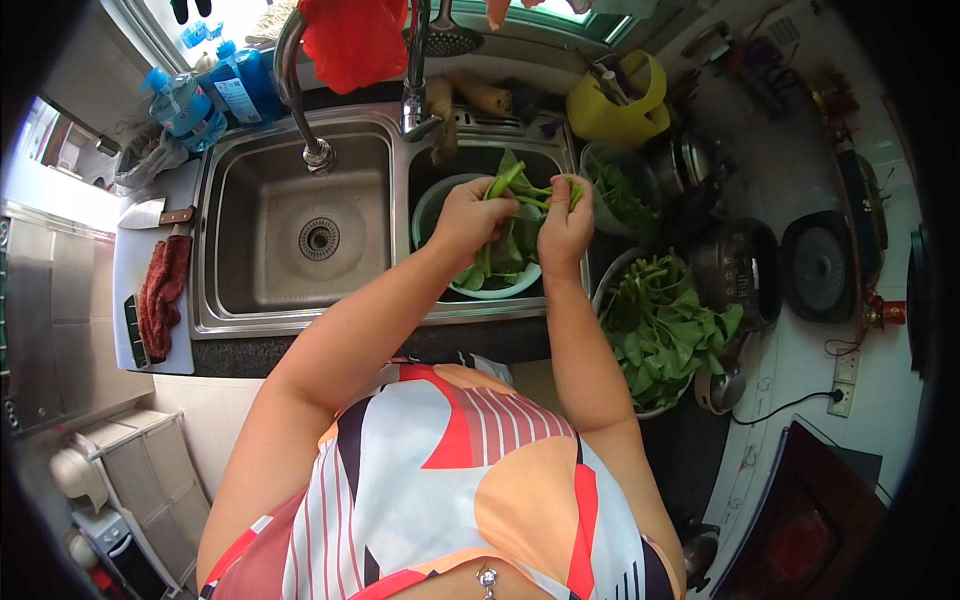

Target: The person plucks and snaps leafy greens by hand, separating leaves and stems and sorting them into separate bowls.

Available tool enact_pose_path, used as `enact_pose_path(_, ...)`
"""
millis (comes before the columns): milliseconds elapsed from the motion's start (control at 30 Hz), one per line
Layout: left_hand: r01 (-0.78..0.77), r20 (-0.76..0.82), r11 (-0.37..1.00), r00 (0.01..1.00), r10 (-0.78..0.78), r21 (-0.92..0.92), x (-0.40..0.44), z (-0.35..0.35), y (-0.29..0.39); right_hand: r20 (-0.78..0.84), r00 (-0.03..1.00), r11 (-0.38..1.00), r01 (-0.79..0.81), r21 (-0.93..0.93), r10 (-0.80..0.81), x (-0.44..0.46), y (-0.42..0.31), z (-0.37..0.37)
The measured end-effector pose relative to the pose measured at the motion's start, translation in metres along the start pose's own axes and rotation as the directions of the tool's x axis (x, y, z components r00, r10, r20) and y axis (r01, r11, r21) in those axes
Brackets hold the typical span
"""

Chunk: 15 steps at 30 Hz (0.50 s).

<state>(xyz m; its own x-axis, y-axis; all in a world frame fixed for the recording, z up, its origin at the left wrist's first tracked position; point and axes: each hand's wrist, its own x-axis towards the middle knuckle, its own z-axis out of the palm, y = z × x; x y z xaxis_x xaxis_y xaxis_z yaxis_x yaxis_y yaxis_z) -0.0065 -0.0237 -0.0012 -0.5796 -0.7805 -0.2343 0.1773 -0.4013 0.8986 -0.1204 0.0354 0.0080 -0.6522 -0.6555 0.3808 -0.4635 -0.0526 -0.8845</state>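
Observation:
Over the right sink basin, my left hand (468, 218) is closed around leafy green stems (508, 182). My right hand (566, 222) pinches the other end of these greens, with thin stems showing at its fingertips. Below both hands, a pale green bowl (428, 222) sits in the basin with green leaves (512, 250) inside, partly covered by my hands. To the right of my right forearm, a large heap of leafy greens (668, 335) fills a round container. A clear bowl (598, 160) behind it holds more green pieces.
The left sink basin (290, 215) lies beside a white cutting board (150, 280) bearing a cleaver (155, 215) and a dark red cloth (165, 290). Faucets (290, 90) rise behind the sink. A yellow basket (620, 110) and a dark cooker (735, 275) stand at right.

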Motion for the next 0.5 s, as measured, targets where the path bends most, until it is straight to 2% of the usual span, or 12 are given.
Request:
enact_pose_path(33, 0.0, -0.021, 0.997, 1.0, -0.001, -0.077, 0.0, 0.003, 0.004, -0.06, 0.997, 0.998, -0.05, 0.035, 0.052, 0.001, 0.002, 0.001)
enact_pose_path(67, 0.008, -0.128, 0.978, 0.991, -0.035, -0.207, -0.002, 0.007, 0.008, -0.117, 0.988, 0.993, -0.097, 0.072, 0.105, 0.006, 0.005, 0.003)
enact_pose_path(133, -0.025, -0.16, 0.988, 0.987, 0.0, -0.151, 0.007, -0.006, 0.007, -0.185, 0.971, 0.979, -0.124, 0.163, 0.154, 0.017, 0.007, 0.004)
enact_pose_path(167, -0.04, -0.174, 0.992, 0.985, 0.019, -0.12, 0.01, -0.012, 0.006, -0.139, 0.978, 0.975, -0.133, 0.175, 0.159, 0.02, 0.009, 0.001)
enact_pose_path(200, -0.069, -0.152, 0.997, 0.986, 0.073, 0.035, 0.007, -0.013, 0.011, -0.092, 0.982, 0.972, -0.145, 0.185, 0.165, 0.023, 0.012, -0.002)
enact_pose_path(333, -0.088, -0.062, 0.993, 0.994, 0.093, 0.077, 0.0, -0.009, 0.023, 0.166, 0.976, 0.951, -0.18, 0.25, 0.142, 0.024, 0.031, 0.007)
enact_pose_path(433, -0.064, 0.023, 0.987, 0.998, 0.061, 0.149, 0.002, -0.006, 0.019, 0.277, 0.957, 0.902, -0.189, 0.387, 0.082, 0.012, 0.015, 0.014)
enact_pose_path(467, -0.072, 0.041, 0.983, 0.997, 0.066, 0.171, 0.005, -0.006, 0.013, 0.248, 0.967, 0.932, -0.146, 0.332, 0.063, 0.012, 0.006, 0.015)
enact_pose_path(500, -0.081, 0.061, 0.977, 0.996, 0.07, 0.196, 0.006, -0.005, 0.013, 0.287, 0.956, 0.928, -0.165, 0.335, 0.067, 0.013, 0.003, 0.014)
